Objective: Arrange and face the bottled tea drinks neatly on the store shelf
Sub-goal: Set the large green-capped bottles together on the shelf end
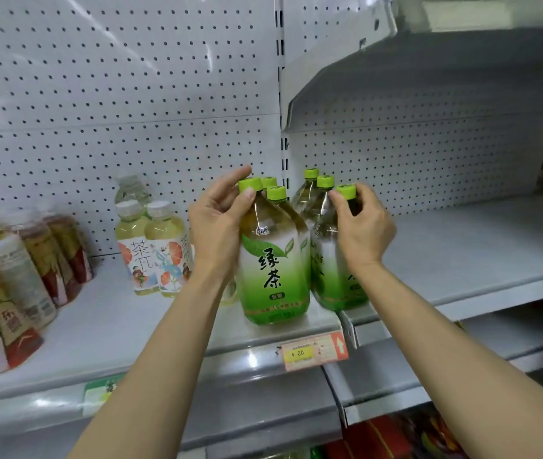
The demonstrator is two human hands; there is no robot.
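Both hands grip green-capped tea bottles: left hand [217,223] on front bottle [271,260]; right hand [361,223] on neighbouring bottle [329,260].

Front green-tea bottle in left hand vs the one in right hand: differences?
The left-hand bottle shows its label squarely to the front; the right-hand bottle is turned, label only partly visible. The left hand wraps the shoulder and neck, thumb under the cap; the right hand pinches at the cap. Both are upright, green-capped, at the shelf's front edge.

Green-tea bottle [271,260]: label "绿茶". Pale bottle [137,250]: label "茶π". Shelf-edge price tag [313,351]: "4 00".
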